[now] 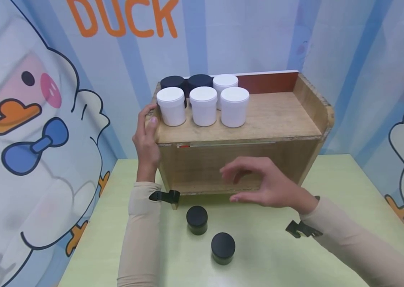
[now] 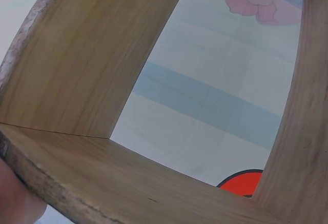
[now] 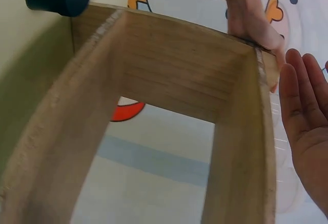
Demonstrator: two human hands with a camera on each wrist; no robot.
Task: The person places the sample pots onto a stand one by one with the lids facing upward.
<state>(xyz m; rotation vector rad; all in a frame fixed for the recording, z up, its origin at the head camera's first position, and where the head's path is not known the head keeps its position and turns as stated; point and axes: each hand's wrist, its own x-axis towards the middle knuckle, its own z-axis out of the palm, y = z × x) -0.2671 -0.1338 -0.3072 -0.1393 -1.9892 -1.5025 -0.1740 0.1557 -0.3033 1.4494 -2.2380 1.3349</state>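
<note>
Wooden and open at front and back, the shelf [image 1: 259, 119] stood on the pale green tabletop [image 1: 331, 239], and the left hand [image 1: 147, 139] gripped its top left corner, fingers curled over the edge just beside the nearest white jar [image 1: 171, 106]. The right hand [image 1: 264, 183] hovered in front of the lower opening with its fingers loosely spread and holding nothing; the right wrist view showed that palm [image 3: 302, 131] flat and bare. Steadying the shelf well seemed to call for a firm hold at the corner without nudging the jars, since a tilt could have tipped the row. On the top board stood four white lidded jars, three in front and one [image 1: 225, 85] behind, with two black-lidded jars [image 1: 185, 82] at the back left, all closed, so their contents could not be told. The lower compartment looked empty in both wrist views. Two dark jars with black lids [image 1: 197, 219] [image 1: 223, 248] sat on the tabletop, apart from each other, just in front of the shelf and nearer the right hand.
</note>
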